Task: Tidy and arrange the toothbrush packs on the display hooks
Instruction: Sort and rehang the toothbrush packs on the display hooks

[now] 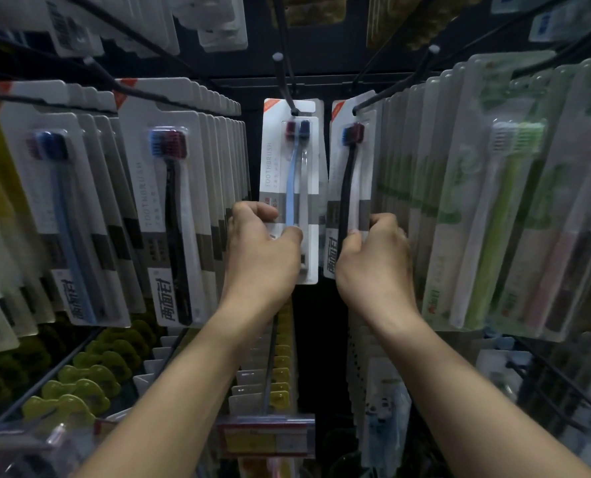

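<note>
Left hand (pixel 264 241) grips the lower part of a white toothbrush pack (pixel 290 167) with a light blue brush, thumb across its front. That pack hangs on the centre black display hook (pixel 284 82). Right hand (pixel 373 250) curls its fingers round the lower edge of the black-brush pack (pixel 351 160), first in the row on the neighbouring hook (pixel 390 88). Green toothbrush packs (pixel 487 201) hang further right.

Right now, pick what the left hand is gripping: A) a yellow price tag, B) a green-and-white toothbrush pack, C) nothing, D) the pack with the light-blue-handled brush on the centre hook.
D: the left hand pinches the lower part of the light-blue-handled toothbrush pack, which hangs on the centre hook.
</note>
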Demonstrator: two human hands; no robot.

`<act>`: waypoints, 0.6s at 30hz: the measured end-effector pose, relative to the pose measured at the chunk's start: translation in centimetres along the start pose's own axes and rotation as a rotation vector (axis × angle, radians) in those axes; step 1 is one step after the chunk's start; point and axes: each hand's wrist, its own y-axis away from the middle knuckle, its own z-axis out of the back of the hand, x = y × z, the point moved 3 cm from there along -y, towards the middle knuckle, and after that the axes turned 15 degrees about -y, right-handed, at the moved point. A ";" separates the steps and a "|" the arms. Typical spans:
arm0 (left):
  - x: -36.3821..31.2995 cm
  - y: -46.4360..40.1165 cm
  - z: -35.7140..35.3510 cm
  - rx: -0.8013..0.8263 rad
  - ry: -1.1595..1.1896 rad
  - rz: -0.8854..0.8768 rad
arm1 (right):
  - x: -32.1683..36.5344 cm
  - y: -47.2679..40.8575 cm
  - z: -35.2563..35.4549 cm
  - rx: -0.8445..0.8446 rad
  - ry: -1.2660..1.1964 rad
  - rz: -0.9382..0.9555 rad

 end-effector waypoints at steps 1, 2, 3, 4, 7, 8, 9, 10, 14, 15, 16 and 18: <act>0.0 0.0 0.1 -0.007 -0.002 0.001 | 0.1 0.0 0.0 0.004 0.004 -0.016; 0.0 0.0 0.1 -0.012 -0.001 0.003 | 0.2 0.1 0.0 0.008 0.011 -0.029; 0.0 0.0 0.1 -0.015 0.004 0.004 | 0.3 0.2 0.0 0.009 0.017 -0.035; -0.1 0.0 0.1 -0.016 0.010 0.003 | 0.4 0.3 0.1 0.008 0.021 -0.037; -0.2 0.1 0.0 -0.012 0.019 -0.002 | 0.6 0.6 0.1 0.006 0.024 -0.035; -0.2 0.1 0.0 -0.012 0.021 -0.003 | 0.6 0.7 0.2 0.002 0.031 -0.023; -0.2 0.1 0.0 -0.012 0.021 -0.004 | 0.5 0.6 0.3 -0.004 0.038 -0.008; -0.3 0.1 0.0 -0.011 0.022 -0.004 | 0.4 0.5 0.4 -0.009 0.037 0.004; -0.6 0.4 0.0 -0.020 0.035 0.001 | 0.3 0.3 0.2 0.007 -0.053 -0.029; -0.7 0.4 0.1 -0.029 0.036 0.004 | 0.1 0.3 0.0 0.006 -0.079 -0.039; -0.9 0.5 0.2 -0.041 0.039 0.006 | 0.1 0.4 0.0 0.003 -0.105 -0.049; -1.1 0.6 0.4 -0.059 0.053 0.017 | 0.2 0.5 0.0 -0.012 -0.155 -0.057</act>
